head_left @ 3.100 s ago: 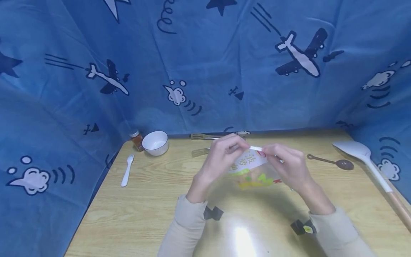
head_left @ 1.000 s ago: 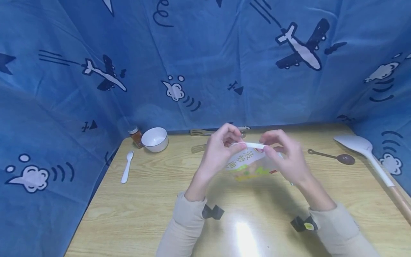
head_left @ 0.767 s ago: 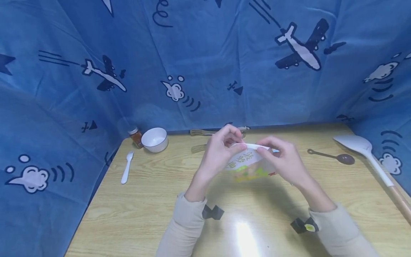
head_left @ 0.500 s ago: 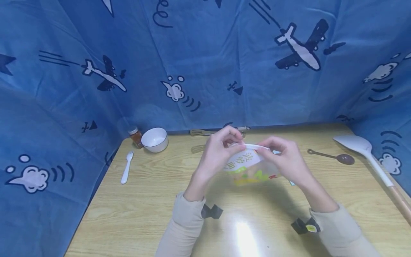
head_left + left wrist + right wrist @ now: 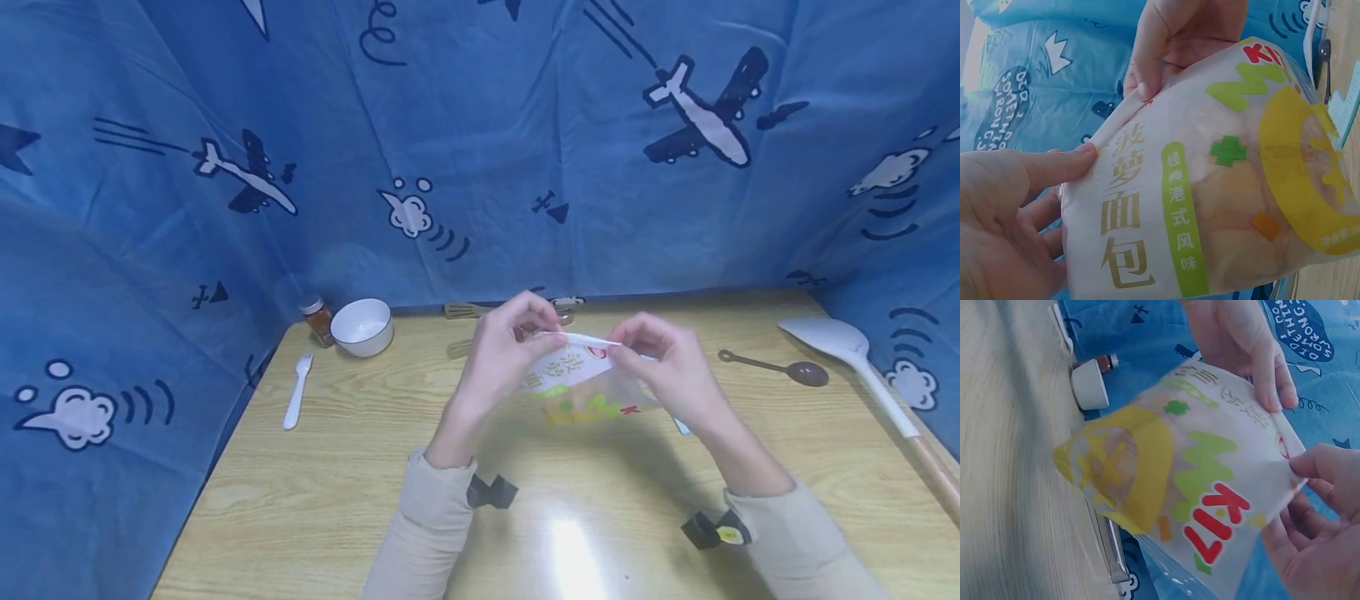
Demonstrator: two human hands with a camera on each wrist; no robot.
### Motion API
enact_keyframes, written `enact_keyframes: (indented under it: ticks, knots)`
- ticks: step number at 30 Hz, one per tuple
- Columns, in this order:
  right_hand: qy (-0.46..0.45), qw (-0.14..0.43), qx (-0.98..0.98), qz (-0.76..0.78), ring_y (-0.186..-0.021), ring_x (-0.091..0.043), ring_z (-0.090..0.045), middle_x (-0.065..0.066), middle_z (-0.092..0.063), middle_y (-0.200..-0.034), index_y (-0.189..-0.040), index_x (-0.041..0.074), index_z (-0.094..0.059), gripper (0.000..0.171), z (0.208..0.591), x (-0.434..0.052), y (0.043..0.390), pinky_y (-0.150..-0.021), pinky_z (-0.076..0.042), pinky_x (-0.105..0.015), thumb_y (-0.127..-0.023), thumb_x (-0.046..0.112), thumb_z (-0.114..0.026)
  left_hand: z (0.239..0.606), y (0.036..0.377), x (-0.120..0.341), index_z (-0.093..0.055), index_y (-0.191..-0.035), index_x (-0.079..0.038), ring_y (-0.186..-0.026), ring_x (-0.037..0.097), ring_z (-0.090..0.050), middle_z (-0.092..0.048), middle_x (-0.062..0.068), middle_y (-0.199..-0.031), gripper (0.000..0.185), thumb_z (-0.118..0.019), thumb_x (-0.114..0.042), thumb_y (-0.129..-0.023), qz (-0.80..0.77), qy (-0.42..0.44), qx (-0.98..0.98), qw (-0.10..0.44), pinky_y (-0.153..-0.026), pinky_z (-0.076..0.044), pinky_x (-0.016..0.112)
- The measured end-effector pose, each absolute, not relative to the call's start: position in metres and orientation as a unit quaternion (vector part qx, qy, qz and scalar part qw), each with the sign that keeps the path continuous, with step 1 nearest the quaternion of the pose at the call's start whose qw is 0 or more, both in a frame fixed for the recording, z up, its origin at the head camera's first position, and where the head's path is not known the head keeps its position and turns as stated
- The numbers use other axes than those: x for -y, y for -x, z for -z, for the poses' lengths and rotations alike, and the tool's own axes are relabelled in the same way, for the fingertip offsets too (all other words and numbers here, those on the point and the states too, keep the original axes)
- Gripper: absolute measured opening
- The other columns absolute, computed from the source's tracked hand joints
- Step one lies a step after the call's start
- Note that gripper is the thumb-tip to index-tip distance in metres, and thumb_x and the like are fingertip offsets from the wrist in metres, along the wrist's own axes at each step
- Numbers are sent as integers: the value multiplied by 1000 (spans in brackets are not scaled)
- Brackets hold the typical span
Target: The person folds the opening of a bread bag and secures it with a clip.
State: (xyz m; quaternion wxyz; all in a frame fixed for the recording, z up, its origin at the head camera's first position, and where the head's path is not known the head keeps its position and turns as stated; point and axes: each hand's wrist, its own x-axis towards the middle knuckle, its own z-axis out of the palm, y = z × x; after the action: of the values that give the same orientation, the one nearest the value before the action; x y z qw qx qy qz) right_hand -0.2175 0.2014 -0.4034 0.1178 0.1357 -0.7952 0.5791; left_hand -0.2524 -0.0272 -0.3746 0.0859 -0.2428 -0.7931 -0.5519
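Note:
A bag of bread hangs above the middle of the table, its folded white top edge uppermost. My left hand pinches one side of that edge between thumb and fingers. At the other side, my right hand pinches the edge too. Several pale bread pieces show through the clear part of the bag in the left wrist view. The top edge runs straight between both thumbs, and no opening shows in it. In the right wrist view the bag hides part of the table.
At the back left stand a white bowl and a spice jar, with a white fork nearer. A slotted spatula lies behind my hands. To the right are a brown spoon and a large white ladle. Something turquoise shows partly.
My right thumb and fingers, spread apart a second ago, now pinch the bag's edge. Since half a second ago my left hand has shifted slightly left, and the edge looks straighter.

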Motion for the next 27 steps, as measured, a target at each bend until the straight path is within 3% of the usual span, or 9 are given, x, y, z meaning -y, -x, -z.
enact_keyframes:
  ticks: [9,11,16,17,20,24,27]
  knots:
    - [-122,160,782,-590,-91,-3,-72,15,-72,-89,-99,-3,-68,4,404,-195,214,-83,-55,-17,-95,-3,-68,377,253,24,-70,-106,-10,-93,10,-70,-79,7,-103,21,-82,-7,-88,554,247,790,89,-79,-45,23]
    - [-114,169,777,-596,-91,-4,-71,15,-72,-90,-100,-3,-67,6,403,-193,213,-77,-57,-18,-95,-3,-66,378,253,22,-70,-110,-9,-96,13,-70,-79,8,-106,23,-81,-7,-89,557,251,787,87,-81,-47,24]
    - [-101,187,758,-616,-89,-2,-70,16,-71,-93,-99,-2,-65,6,403,-191,210,-69,-58,-19,-95,-5,-64,380,253,19,-70,-116,-10,-105,19,-71,-78,11,-113,27,-80,-9,-91,566,247,784,72,-93,-53,31]
    - [-100,191,756,-618,-89,-2,-69,16,-71,-93,-99,-3,-65,5,403,-190,210,-75,-58,-18,-95,-6,-64,380,253,19,-70,-117,-10,-107,20,-71,-77,11,-114,27,-80,-11,-92,567,242,784,68,-96,-53,33]
    - [-93,196,750,-624,-88,-1,-70,17,-72,-92,-99,-2,-65,6,403,-189,209,-63,-59,-21,-95,-7,-64,381,253,19,-71,-116,-10,-109,20,-71,-77,9,-116,26,-81,-17,-92,567,217,792,59,-99,-53,37]
    - [-80,197,747,-630,-87,-1,-71,18,-73,-92,-101,-3,-65,6,402,-187,208,-42,-53,-31,-95,-6,-63,379,251,19,-75,-111,-11,-99,16,-69,-79,8,-113,22,-80,-24,-94,559,184,807,45,-89,-55,31]
    - [-76,205,739,-637,-87,-1,-72,17,-73,-91,-101,-5,-65,7,402,-185,208,-45,-55,-29,-95,-7,-62,377,251,20,-77,-109,-10,-97,16,-67,-78,10,-112,20,-79,-24,-95,558,175,810,44,-86,-55,29]
